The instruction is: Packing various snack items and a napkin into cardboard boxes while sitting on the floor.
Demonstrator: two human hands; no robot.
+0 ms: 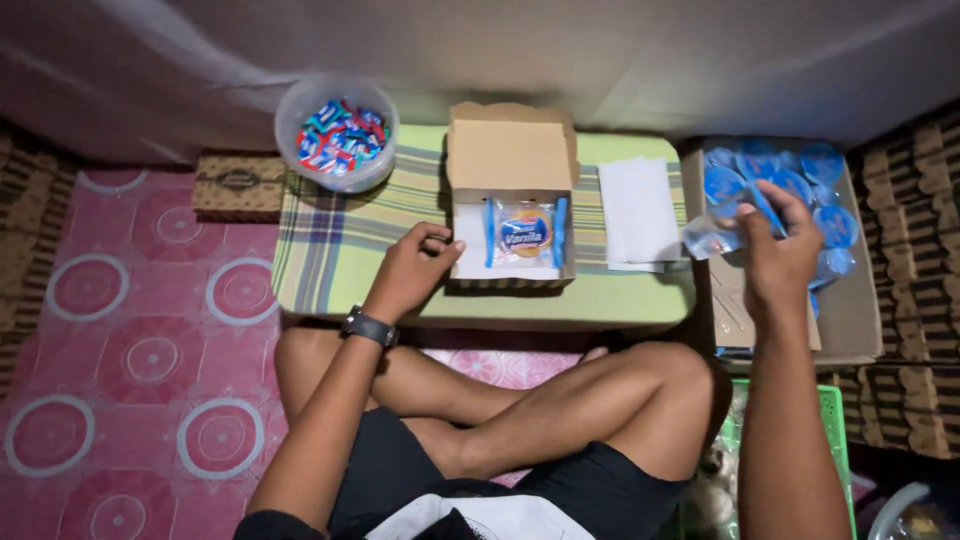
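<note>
1. I judge the small cardboard box (512, 195), open, touching my left hand (408, 270), light and easily dented; hold it by its side walls. The fingers curl loosely against its left wall.
2. My right hand (778, 250) grips a sealed water cup (712, 236) over the carton of cups (850, 300); the cup is soft-walled, best taken by its rim.
3. The wrapped snack (524, 232) sits inside the box; its neighbours are unclear.

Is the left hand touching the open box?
Touching. The head view shows the left hand resting on the table, its fingers curled against the left wall of the box, no gap visible.
</note>
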